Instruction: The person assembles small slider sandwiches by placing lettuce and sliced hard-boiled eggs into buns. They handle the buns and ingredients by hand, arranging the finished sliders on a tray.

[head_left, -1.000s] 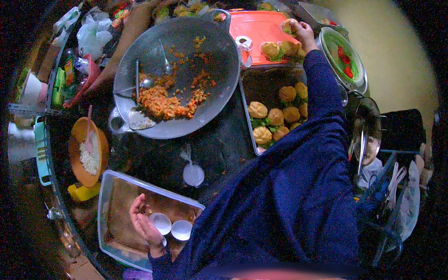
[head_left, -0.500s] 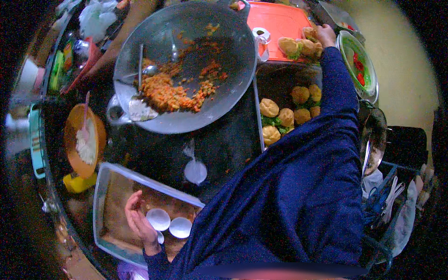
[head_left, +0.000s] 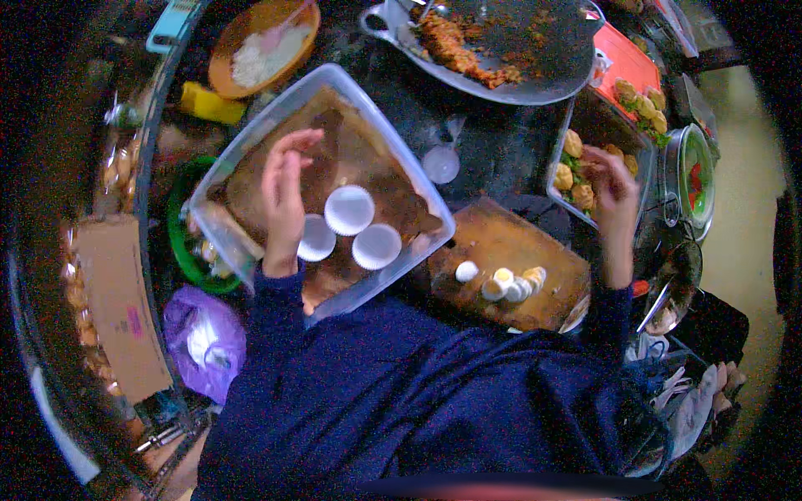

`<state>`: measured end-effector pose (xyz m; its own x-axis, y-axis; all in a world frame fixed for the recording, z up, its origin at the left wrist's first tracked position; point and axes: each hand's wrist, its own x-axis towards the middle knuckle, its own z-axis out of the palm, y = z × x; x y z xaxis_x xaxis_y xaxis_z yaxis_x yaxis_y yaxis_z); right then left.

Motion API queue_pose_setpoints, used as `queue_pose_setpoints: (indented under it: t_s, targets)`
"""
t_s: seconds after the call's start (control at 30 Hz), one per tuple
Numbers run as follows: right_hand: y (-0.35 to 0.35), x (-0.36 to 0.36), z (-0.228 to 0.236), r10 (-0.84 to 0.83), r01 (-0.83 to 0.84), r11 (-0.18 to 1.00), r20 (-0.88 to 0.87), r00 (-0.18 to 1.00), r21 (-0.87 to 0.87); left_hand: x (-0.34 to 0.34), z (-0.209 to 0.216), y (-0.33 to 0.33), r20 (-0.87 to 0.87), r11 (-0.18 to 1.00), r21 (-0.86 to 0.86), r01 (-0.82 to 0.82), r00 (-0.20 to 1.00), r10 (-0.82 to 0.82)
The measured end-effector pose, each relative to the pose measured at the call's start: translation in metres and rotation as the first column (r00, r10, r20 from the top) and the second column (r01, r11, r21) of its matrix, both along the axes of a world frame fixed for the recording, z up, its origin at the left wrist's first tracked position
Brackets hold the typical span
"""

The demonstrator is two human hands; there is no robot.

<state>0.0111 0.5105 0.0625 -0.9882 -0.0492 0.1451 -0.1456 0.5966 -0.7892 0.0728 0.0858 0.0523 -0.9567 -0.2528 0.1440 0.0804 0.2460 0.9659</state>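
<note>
The clear plastic container [head_left: 251, 163] sits in front of the person, lined brown inside, with three small white cups [head_left: 349, 210] standing close together in it. The left hand [head_left: 284, 196] hovers over them edge-on, fingers straight and loose, gripping nothing. The right hand [head_left: 611, 179] hangs curled over a metal tray [head_left: 558, 149] of golden fried balls; whether it holds one cannot be told.

Flat brown cardboard box [head_left: 117, 305] far left; purple plastic bag [head_left: 205, 334] just beside it.
</note>
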Motion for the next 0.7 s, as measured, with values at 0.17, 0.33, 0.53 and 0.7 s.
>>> queue_pose_setpoints:
  t_s: [0.17,0.33,0.53,0.7]
  targets:
    - [-0.156,0.089,-0.001,0.322,-0.319,0.941,0.007,0.947,-0.111,0.016,-0.009,-0.017,0.006,0.927,-0.367,0.080,0.996,-0.084]
    - [-0.250,0.103,-0.031,0.267,-0.271,0.947,0.046,0.963,0.172,0.025,-0.021,-0.022,0.005,0.871,-0.465,0.162,0.984,-0.180]
    - [-0.280,0.088,-0.054,0.149,-0.186,0.914,0.130,0.980,0.360,0.024,-0.027,-0.021,-0.004,0.882,-0.426,0.204,0.974,-0.227]
    - [-0.249,0.102,-0.027,0.066,-0.053,0.980,-0.059,0.996,0.193,0.025,-0.031,-0.008,0.168,0.839,0.349,0.416,0.854,-0.493]
